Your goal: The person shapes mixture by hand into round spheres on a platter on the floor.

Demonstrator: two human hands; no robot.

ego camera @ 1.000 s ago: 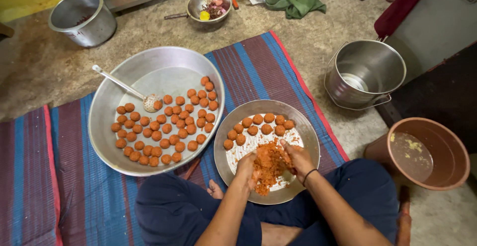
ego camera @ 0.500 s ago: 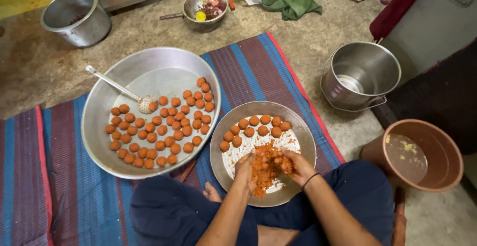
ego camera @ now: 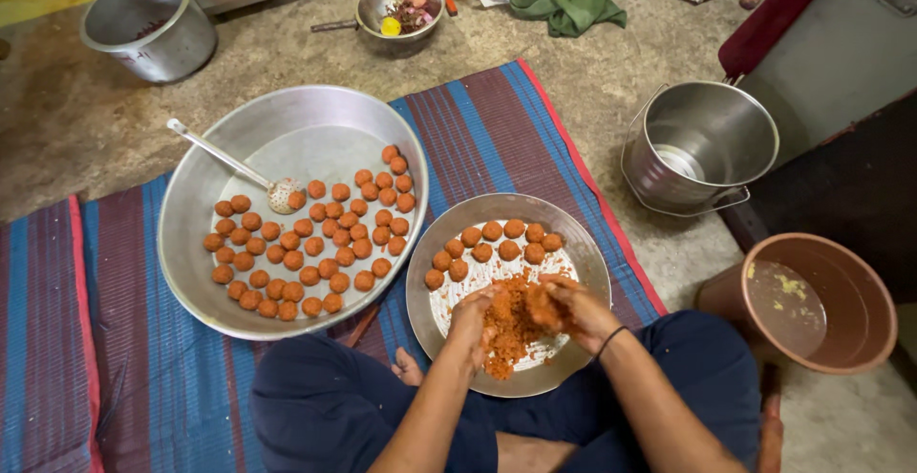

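Both hands work a heap of crumbly orange mixture [ego camera: 511, 325] lying at the near side of the smaller steel plate [ego camera: 585, 244]; the left hand [ego camera: 472, 318] presses into the heap's edge with fingers curled; the right hand [ego camera: 571, 306] seems to cup a lump of it, fingers bent narrow, though the grip is partly hidden; a row of shaped orange balls [ego camera: 492, 244] sits along the plate's far side; the large steel tray [ego camera: 287, 115] to the left holds many more balls and a slotted ladle [ego camera: 239, 169]; a steel bucket [ego camera: 702, 143] and brown tub [ego camera: 821, 301] stand to the right.
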